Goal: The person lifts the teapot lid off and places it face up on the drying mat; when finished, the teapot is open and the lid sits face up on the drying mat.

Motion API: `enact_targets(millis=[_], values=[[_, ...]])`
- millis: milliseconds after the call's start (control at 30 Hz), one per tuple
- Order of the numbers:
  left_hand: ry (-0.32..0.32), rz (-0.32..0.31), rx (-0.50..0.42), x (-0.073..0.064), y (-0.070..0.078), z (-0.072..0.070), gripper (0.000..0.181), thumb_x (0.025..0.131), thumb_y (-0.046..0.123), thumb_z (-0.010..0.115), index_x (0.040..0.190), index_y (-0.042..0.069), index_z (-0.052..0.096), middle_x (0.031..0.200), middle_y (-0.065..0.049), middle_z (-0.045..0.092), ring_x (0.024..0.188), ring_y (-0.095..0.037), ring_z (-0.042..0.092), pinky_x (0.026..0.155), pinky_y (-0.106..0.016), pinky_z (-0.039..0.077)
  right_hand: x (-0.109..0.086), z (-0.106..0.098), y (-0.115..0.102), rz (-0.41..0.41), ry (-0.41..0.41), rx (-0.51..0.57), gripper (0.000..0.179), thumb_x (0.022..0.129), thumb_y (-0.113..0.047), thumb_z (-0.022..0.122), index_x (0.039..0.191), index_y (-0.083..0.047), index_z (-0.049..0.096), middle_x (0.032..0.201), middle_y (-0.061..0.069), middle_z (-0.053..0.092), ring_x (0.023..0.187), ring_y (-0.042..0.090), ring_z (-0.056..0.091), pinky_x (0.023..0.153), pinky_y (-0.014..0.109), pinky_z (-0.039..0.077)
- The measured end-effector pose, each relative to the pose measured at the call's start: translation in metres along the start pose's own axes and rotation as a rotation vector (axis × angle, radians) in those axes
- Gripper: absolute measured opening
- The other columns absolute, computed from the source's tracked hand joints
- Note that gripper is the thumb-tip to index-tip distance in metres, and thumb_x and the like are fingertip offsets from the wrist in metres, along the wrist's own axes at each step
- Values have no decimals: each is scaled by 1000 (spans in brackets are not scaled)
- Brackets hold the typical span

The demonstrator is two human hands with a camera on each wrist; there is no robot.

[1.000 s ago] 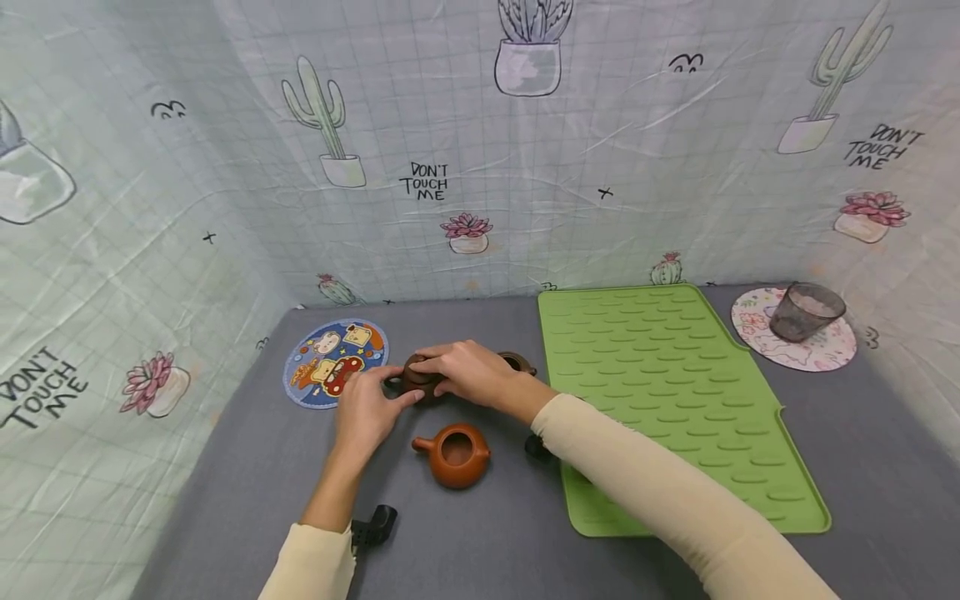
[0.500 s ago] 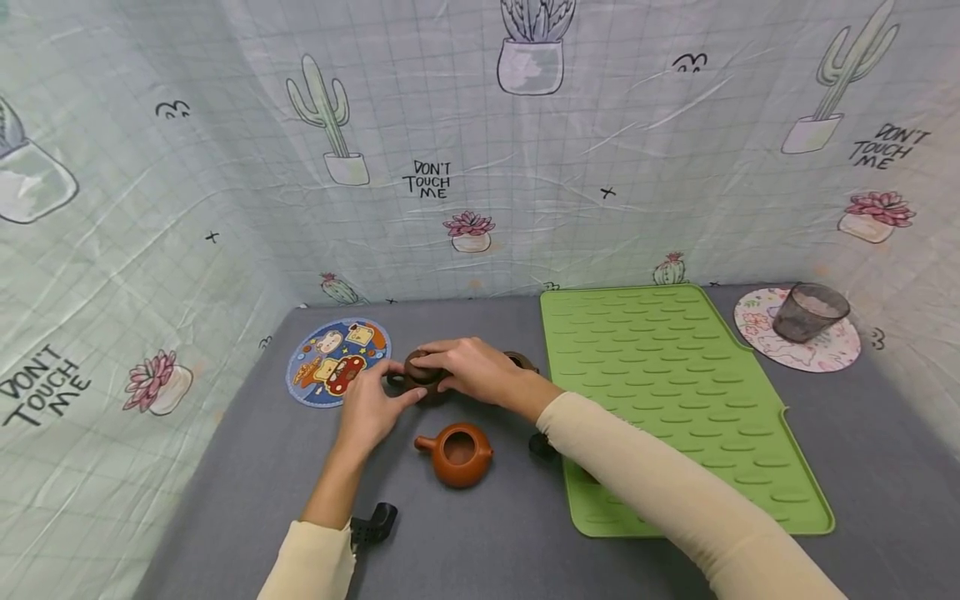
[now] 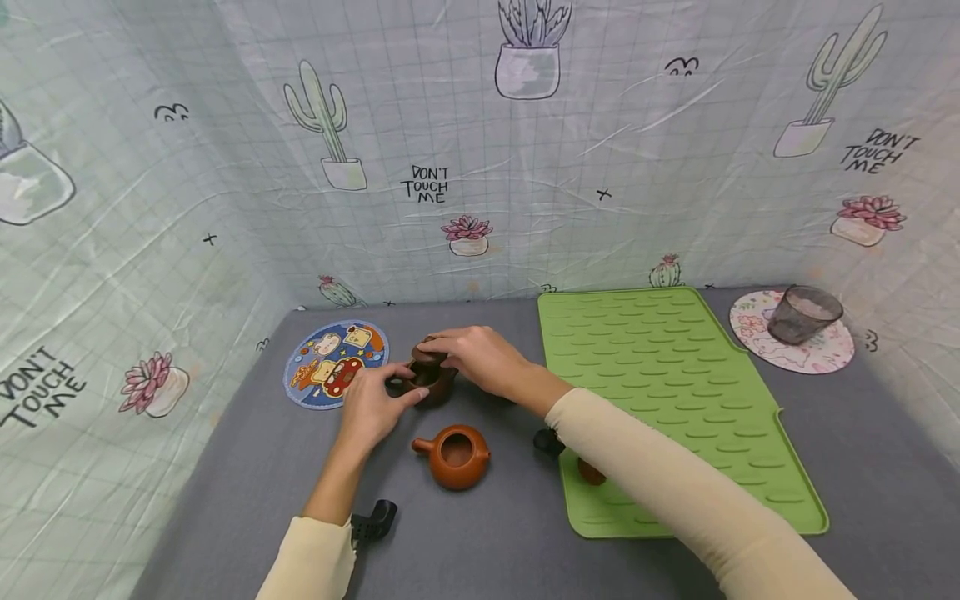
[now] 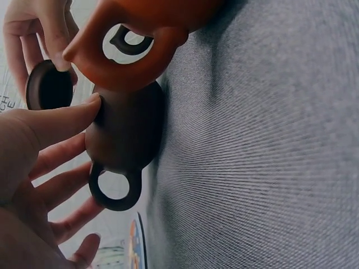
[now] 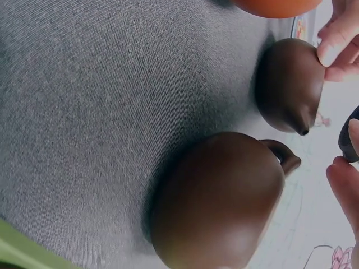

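A small dark brown teapot (image 3: 438, 390) stands on the grey cloth, its ring handle toward the left. My left hand (image 3: 371, 406) steadies it, thumb and fingers at its rim on either side, as the left wrist view also shows. Just above the opening, my right hand (image 3: 483, 358) pinches the pot's round dark lid (image 4: 49, 87), tilted with its hollow underside visible in the left wrist view. Nearer to me sits an orange-brown teapot (image 3: 459, 478) with no lid on it. Beside the right hand, a second brown pot (image 5: 219, 196) shows in the right wrist view; the right hand hides it from the head view.
On the right lies a green ridged mat (image 3: 637, 350), with a small orange-brown round piece (image 3: 591, 472) near its front left, partly behind the sleeve. A blue cartoon coaster (image 3: 303, 387) lies at the back left. A smoky glass (image 3: 802, 317) stands on a pink coaster (image 3: 832, 354).
My right hand has raised the lid off the dark teapot, and the pot's opening now shows. My left hand has stayed at the rim.
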State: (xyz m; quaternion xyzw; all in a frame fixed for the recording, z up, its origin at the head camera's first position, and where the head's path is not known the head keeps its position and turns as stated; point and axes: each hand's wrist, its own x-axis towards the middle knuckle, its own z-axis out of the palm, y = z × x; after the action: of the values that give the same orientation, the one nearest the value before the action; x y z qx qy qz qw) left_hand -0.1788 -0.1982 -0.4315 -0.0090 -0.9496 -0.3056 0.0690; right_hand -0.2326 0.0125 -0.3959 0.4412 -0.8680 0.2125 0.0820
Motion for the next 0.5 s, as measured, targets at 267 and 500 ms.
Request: enact_targets(millis=[267, 500], values=[[-27, -17, 23, 2, 3, -3, 35, 82, 35, 85, 108, 13, 76, 126, -11, 74, 121, -37, 59, 102, -58, 41, -6, -13, -2, 38, -8, -39, 43, 100, -11, 64, 142, -21, 61, 131, 0, 73, 80, 12, 71, 63, 23, 53], [-50, -22, 25, 3, 4, -4, 34, 83, 35, 85, 106, 13, 75, 126, -11, 74, 119, -39, 63, 105, -56, 45, -11, -21, 2, 77, 13, 19, 37, 105, -20, 56, 142, -21, 54, 117, -1, 77, 86, 15, 74, 75, 29, 57]])
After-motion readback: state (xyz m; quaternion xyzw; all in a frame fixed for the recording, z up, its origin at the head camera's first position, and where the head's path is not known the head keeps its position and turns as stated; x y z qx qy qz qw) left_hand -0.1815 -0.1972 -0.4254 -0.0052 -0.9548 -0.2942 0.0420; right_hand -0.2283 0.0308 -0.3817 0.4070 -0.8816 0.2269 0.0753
